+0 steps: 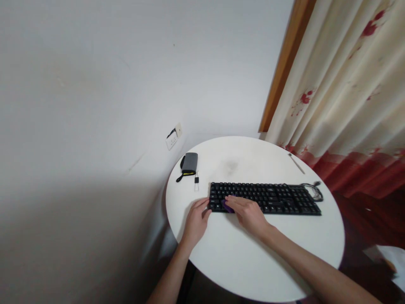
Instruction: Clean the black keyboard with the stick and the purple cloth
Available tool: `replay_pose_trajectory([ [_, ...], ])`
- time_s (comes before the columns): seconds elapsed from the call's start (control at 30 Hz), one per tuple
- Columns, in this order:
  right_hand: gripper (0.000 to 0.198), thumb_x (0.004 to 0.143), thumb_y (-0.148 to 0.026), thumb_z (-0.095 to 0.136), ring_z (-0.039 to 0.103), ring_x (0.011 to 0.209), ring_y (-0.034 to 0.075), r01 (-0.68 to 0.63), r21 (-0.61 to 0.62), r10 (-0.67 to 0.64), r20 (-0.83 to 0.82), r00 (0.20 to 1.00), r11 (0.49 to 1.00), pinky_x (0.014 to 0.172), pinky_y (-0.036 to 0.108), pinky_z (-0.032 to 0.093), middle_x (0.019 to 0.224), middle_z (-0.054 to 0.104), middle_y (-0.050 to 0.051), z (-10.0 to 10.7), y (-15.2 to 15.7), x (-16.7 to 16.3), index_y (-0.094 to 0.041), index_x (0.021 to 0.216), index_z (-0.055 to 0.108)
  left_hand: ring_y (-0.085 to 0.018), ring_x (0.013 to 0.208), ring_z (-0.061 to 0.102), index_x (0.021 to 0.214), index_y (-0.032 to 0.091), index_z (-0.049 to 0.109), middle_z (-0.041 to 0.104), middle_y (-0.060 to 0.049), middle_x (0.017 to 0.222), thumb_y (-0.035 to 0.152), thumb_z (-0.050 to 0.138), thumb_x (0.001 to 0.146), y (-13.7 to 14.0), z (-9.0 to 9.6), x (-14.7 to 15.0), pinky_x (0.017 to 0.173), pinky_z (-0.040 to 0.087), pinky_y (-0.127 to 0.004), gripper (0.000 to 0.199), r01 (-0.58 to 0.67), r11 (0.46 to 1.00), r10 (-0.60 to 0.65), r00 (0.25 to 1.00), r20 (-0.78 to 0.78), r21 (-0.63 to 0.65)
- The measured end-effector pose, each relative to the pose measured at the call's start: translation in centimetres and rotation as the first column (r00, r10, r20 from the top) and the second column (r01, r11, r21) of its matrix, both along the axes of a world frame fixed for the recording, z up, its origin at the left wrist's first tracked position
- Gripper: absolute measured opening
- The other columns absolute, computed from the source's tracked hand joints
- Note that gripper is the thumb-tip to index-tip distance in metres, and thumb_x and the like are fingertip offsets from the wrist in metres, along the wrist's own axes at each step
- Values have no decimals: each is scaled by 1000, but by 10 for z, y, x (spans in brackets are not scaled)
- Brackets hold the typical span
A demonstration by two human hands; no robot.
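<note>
A black keyboard (275, 198) lies across the round white table. At its left end, my left hand (196, 217) holds the edge with fingers and thumb. My right hand (248, 211) presses a small purple cloth (227, 206) onto the keys at the left part of the keyboard. Most of the cloth is hidden under the fingers. The keyboard's cable (314, 192) is coiled by its far right corner. A black binder clip (196, 180) rests beyond my left hand, with its wire arms spread out.
Near the wall, a folded grey pouch (190, 162) with a black loop sits on the table (253, 261). A thin brush-like stick (296, 163) lies at the far right. A wall socket (171, 140) is at the left, and a floral curtain (341, 97) hangs to the right.
</note>
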State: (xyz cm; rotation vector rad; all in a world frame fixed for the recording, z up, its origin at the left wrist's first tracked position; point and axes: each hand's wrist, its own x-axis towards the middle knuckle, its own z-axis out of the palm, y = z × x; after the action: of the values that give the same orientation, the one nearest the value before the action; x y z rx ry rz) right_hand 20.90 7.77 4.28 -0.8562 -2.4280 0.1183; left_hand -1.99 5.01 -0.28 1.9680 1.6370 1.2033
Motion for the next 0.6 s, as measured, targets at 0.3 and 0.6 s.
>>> replay_pose_trajectory([
  [0.3, 39, 87, -6, 50, 56, 124, 18, -213, 35, 210, 72, 975, 976, 110, 31, 40, 129, 64, 7, -11, 8, -38, -14, 123, 64, -22, 112, 58, 118, 21, 67, 66, -7, 120, 11, 56, 84, 1, -1, 0, 103, 46, -44, 37, -2, 1000, 2, 1000, -11, 7],
  [0.6, 56, 76, 6, 45, 55, 124, 16, -71, -31, 73, 99, 992, 997, 108, 33, 43, 130, 63, 3, -10, 0, 35, -18, 123, 65, -23, 114, 57, 119, 23, 66, 65, -7, 122, 11, 56, 83, 0, 1, -1, 105, 44, -47, 39, 1, 1000, -1, 1000, 5, -19],
])
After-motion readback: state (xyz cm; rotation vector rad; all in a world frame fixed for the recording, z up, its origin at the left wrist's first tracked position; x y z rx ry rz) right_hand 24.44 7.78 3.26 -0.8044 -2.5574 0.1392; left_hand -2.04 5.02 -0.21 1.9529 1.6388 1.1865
